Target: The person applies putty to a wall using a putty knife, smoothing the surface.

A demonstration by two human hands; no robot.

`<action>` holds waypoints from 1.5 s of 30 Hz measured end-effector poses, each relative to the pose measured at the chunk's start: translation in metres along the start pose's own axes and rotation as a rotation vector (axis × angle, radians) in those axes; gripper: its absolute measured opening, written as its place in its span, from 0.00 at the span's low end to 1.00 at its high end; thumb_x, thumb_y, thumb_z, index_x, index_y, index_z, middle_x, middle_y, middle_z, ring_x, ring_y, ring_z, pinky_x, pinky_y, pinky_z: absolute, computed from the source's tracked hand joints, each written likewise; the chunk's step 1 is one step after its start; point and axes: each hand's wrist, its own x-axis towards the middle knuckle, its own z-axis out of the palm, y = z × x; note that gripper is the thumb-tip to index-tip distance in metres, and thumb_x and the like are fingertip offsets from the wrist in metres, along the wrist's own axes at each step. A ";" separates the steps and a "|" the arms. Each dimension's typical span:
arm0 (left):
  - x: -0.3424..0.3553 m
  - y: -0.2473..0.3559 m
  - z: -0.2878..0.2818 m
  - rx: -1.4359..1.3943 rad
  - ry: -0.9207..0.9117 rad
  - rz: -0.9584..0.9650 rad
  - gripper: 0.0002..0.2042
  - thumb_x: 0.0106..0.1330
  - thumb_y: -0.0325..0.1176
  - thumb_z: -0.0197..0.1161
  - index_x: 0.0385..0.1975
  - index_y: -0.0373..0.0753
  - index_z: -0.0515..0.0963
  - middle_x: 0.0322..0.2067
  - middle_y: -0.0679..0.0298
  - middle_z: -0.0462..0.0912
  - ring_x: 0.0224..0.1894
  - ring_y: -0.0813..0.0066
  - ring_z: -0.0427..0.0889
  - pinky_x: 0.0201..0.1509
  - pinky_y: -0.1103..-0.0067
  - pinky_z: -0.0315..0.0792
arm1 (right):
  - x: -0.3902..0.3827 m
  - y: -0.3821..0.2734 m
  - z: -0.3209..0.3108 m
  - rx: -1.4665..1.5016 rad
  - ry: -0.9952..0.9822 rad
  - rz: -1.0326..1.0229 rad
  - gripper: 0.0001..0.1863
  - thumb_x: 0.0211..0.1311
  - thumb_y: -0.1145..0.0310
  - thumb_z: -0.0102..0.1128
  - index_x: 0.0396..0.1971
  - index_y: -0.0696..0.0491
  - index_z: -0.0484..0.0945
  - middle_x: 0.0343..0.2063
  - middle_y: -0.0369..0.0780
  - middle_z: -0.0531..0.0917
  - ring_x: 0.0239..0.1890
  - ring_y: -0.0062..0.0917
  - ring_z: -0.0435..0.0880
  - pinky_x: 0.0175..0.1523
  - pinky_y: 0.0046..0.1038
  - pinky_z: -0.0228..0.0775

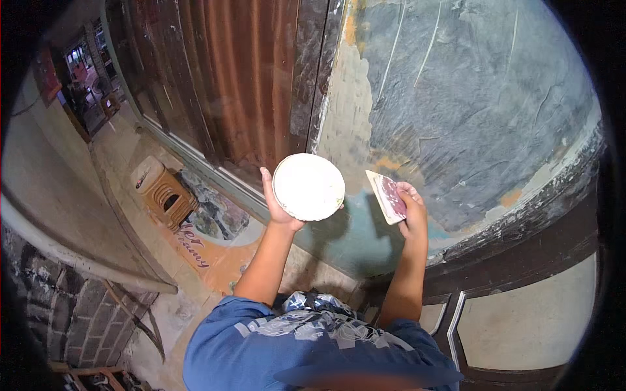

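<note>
My left hand (pixel 279 207) holds up a round white tub (pixel 309 188), its fingers wrapped round the side and underneath. The top is so bright that I cannot tell whether it shows white paste or a lid. To its right, my right hand (pixel 413 207) grips a flat, straight-edged putty scraper (pixel 388 197). Its face is dark red with white smears, and its long pale edge points toward the wall. Both are held apart from each other, in front of a patchy painted wall (pixel 482 98).
A brown wooden door or panel (pixel 241 78) stands ahead. On the left, a tan plastic stool (pixel 166 195) stands by a printed sheet (pixel 215 257) on the floor. Dark trim with pale panels (pixel 528 319) lies at lower right, and a brick wall (pixel 85 319) at lower left.
</note>
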 end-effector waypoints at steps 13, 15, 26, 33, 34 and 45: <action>-0.018 -0.026 0.011 0.121 0.212 0.076 0.46 0.66 0.76 0.37 0.64 0.36 0.69 0.61 0.50 0.76 0.60 0.49 0.77 0.64 0.55 0.72 | -0.047 -0.025 0.049 -0.173 -0.208 -0.012 0.09 0.63 0.83 0.51 0.41 0.61 0.76 0.32 0.43 0.85 0.28 0.21 0.86 0.32 0.23 0.80; -0.019 -0.027 0.010 0.136 0.247 0.090 0.47 0.66 0.76 0.37 0.64 0.36 0.70 0.61 0.50 0.76 0.60 0.49 0.77 0.64 0.55 0.72 | -0.053 -0.031 0.050 -0.060 -0.190 -0.004 0.09 0.63 0.83 0.51 0.40 0.61 0.77 0.31 0.41 0.85 0.29 0.20 0.85 0.33 0.22 0.78; -0.025 -0.020 0.005 0.104 0.240 0.049 0.47 0.65 0.76 0.37 0.65 0.35 0.68 0.62 0.49 0.75 0.61 0.49 0.77 0.64 0.55 0.73 | -0.061 -0.032 0.052 -0.265 -0.151 -0.045 0.10 0.63 0.82 0.51 0.41 0.60 0.79 0.28 0.37 0.84 0.25 0.16 0.81 0.29 0.19 0.73; -0.016 -0.007 0.002 0.150 0.256 0.029 0.47 0.65 0.77 0.38 0.62 0.36 0.72 0.58 0.51 0.78 0.58 0.52 0.80 0.60 0.57 0.76 | -0.061 -0.032 0.059 -0.169 -0.100 -0.071 0.11 0.61 0.84 0.51 0.40 0.61 0.79 0.28 0.38 0.84 0.27 0.16 0.82 0.32 0.19 0.74; -0.014 -0.006 0.002 0.113 0.268 0.026 0.47 0.65 0.77 0.37 0.61 0.36 0.72 0.58 0.50 0.78 0.58 0.52 0.79 0.60 0.57 0.76 | -0.062 -0.034 0.062 -0.060 -0.109 -0.056 0.11 0.61 0.84 0.51 0.41 0.60 0.79 0.31 0.41 0.85 0.28 0.19 0.84 0.35 0.21 0.79; 0.015 0.005 0.001 0.030 0.131 -0.104 0.45 0.65 0.77 0.38 0.61 0.39 0.72 0.57 0.51 0.78 0.56 0.48 0.80 0.57 0.51 0.77 | -0.027 0.045 0.047 1.045 -0.535 0.135 0.22 0.75 0.65 0.48 0.65 0.56 0.65 0.21 0.31 0.66 0.20 0.15 0.60 0.31 0.20 0.54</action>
